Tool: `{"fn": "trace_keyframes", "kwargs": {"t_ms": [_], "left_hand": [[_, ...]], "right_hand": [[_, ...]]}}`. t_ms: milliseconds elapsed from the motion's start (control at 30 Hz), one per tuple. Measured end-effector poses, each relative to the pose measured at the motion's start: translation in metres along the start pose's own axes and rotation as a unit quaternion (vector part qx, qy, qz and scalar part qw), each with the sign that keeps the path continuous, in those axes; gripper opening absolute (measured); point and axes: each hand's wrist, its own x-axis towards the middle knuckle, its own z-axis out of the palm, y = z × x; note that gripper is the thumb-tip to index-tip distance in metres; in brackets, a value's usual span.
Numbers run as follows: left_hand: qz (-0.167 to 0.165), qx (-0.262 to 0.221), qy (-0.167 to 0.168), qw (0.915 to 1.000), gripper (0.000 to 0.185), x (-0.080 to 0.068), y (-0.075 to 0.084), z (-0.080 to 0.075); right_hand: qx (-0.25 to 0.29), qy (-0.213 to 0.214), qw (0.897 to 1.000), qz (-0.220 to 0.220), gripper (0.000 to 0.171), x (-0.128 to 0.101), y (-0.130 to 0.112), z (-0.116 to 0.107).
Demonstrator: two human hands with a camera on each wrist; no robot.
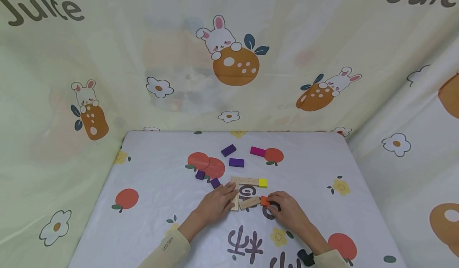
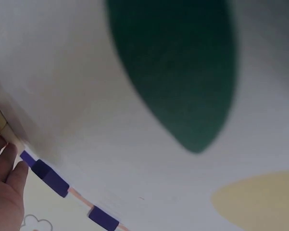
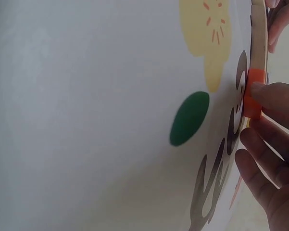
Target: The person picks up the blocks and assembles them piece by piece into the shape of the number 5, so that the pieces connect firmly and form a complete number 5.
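Three plain wooden bars form an open frame at the table's middle: an upright one (image 1: 234, 195), one across the top (image 1: 249, 181) ending at a yellow block (image 1: 263, 182), and a slanted one (image 1: 249, 202). My left hand (image 1: 228, 193) rests with straight fingers on the upright bar (image 2: 0, 121). My right hand (image 1: 271, 203) pinches a small orange block (image 1: 264, 200) at the slanted bar's right end. In the right wrist view a fingertip (image 3: 265, 91) lies on the orange block (image 3: 251, 103). My left hand (image 2: 5, 192) shows only at the left wrist frame's lower left corner.
Purple blocks lie loose: two small ones (image 1: 200, 175) (image 1: 215, 182) by my left hand and two longer ones (image 1: 228, 150) (image 1: 236, 162) farther back. A magenta block (image 1: 257, 151) lies at the back. The printed cloth covers the table (image 1: 150, 172); curtain walls stand around it.
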Motion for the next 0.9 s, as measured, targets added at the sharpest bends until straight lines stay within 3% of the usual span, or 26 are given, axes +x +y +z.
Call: {"fn": "trace_keyframes", "kwargs": {"t_ms": [567,900], "left_hand": [[-0.010,-0.008,-0.010,0.9999,0.053,0.001,0.001,-0.004],[-0.005,-0.004,-0.006,1.0000,0.053,-0.001,0.000,-0.002]], "right_hand": [[0.003,0.037,0.999,-0.020,0.032,-0.001,0.001,0.003],[-0.005,0.063,0.998,-0.012,0.042,0.022,0.015,-0.022]]}}
